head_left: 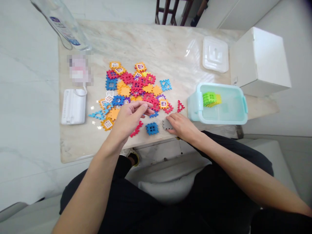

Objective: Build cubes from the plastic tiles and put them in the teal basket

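Currently, the right hand point(181, 126) clasps a grey interlocking tile point(167, 124) (at three o'clock from the lone blue window tile point(152, 128)); the left hand point(133, 114), half-curled over the tile pile point(136, 85), holds nothing visible.

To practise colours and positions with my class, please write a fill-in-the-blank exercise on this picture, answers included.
The right hand touches a tile coloured ____.
The triangle nearest the right hand is ____.
The tub holds green and ____ tiles.
In the picture, the lid lies to the ____ of the box.

Missing words: grey; red; yellow; left
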The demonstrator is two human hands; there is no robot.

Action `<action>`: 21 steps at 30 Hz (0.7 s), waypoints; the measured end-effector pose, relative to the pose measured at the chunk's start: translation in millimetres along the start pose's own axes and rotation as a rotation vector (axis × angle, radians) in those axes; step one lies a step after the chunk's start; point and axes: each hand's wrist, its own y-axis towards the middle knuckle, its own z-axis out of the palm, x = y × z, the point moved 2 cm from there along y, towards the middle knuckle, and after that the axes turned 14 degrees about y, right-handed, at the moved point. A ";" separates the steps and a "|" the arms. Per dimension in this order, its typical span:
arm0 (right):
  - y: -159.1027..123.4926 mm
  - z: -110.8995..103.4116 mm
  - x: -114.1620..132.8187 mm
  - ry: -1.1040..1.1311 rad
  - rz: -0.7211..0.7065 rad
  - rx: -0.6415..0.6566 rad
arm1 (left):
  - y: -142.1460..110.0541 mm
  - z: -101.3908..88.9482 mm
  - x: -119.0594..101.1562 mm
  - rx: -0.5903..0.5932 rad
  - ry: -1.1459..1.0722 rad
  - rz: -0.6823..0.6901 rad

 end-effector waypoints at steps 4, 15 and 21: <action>1.3 -2.8 5.9 -0.052 0.014 0.019 | 1.8 2.5 1.2 -0.008 0.088 0.001; -12.9 -46.3 18.6 0.258 -0.151 -0.407 | 2.4 20.1 4.2 0.173 -0.025 -0.040; -21.4 -66.4 32.6 0.452 -0.243 -0.689 | -7.6 47.1 2.6 0.443 -0.419 -0.054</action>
